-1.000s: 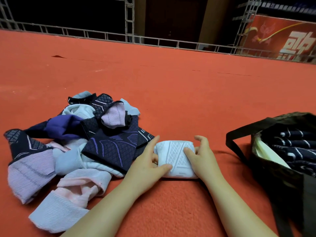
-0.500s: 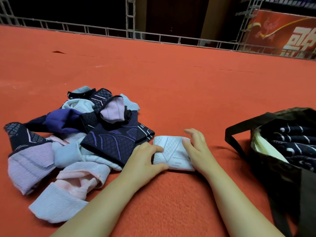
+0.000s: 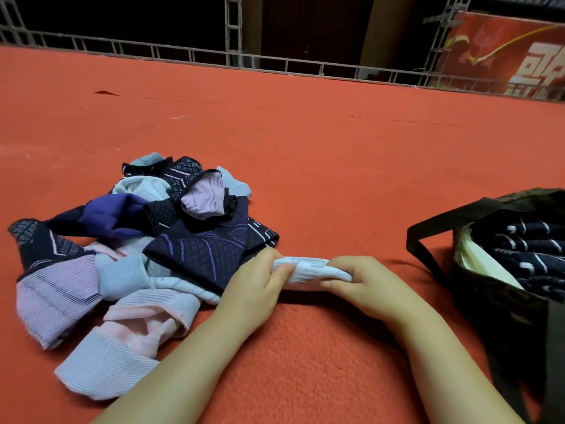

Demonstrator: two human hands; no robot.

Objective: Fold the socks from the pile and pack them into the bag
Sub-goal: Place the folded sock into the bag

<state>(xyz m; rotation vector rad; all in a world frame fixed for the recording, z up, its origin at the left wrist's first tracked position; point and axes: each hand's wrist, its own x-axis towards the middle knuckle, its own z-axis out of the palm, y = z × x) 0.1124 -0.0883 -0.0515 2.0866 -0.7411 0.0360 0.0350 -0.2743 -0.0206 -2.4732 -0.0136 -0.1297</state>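
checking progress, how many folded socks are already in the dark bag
3 dark navy folded socks with white marks show in the dark fabric bag, stacked against its pale lining: top, middle, bottom. The frame edge cuts the bag off, so more may be hidden.

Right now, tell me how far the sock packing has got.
Done: dark folded socks already sit in the bag. In hand: the left hand and right hand grip a folded white sock at its ends. Left: the pile of loose socks on the red carpet.
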